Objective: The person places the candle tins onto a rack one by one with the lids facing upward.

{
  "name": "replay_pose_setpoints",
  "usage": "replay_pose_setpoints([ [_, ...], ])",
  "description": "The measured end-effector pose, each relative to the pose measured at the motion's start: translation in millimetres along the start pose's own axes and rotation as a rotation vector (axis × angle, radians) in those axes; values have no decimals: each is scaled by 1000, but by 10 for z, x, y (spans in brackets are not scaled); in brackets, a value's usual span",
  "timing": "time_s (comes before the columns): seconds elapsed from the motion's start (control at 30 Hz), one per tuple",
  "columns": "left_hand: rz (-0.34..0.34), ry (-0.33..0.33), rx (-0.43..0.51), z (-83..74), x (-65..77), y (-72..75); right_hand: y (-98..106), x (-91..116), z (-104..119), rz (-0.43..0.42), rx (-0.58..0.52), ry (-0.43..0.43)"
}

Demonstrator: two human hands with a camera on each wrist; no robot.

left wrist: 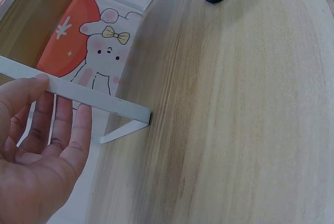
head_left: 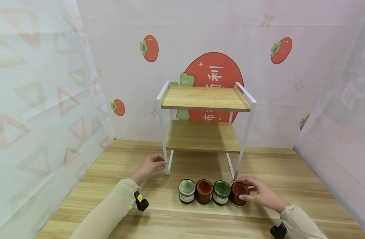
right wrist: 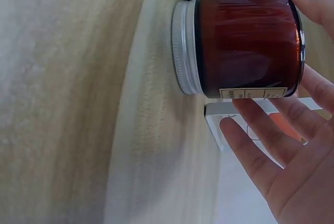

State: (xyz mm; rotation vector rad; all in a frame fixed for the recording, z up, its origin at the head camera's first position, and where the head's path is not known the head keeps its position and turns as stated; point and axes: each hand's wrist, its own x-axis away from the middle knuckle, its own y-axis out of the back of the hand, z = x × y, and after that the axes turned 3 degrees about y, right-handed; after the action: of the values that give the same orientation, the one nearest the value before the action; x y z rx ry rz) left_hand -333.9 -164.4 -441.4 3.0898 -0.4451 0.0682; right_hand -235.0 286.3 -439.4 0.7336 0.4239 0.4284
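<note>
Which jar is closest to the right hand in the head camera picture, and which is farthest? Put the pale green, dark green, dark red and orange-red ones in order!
From the right hand:
1. Dark red jar, right end of the row.
2. Dark green jar, next one left.
3. Orange-red jar, second from left.
4. Pale green jar, left end.

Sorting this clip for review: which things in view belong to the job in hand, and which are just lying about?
Apparently in the job:
Shelf, gripped by the left hand
Dark red jar, right hand at it
Dark green jar, orange-red jar, pale green jar, in the same row

Apparently just there:
Printed backdrop
Left wrist camera, right wrist camera
Table, as support
</note>
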Motion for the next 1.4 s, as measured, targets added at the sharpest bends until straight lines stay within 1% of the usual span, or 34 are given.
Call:
replay_pose_setpoints([
  [0.27,2,-2,-9,-26,24,-10,-18,12,-58,26,-62,-15],
  [0.47,-2,3,-18,-28,23,-6,-51,22,-107,34,-44,-68],
  [0.73,3,3,-27,-37,28,-8,-58,7,-98,58,-38,-99],
  [0.9,-4,9,-18,-47,34,-17,-83,-2,-161,57,-24,-96],
  [1.13,-14,15,-6,-76,54,-47,-118,-6,-284,54,57,-71],
  [1.4,-15,16,-6,-87,61,-52,-125,-6,-330,53,88,-40],
])
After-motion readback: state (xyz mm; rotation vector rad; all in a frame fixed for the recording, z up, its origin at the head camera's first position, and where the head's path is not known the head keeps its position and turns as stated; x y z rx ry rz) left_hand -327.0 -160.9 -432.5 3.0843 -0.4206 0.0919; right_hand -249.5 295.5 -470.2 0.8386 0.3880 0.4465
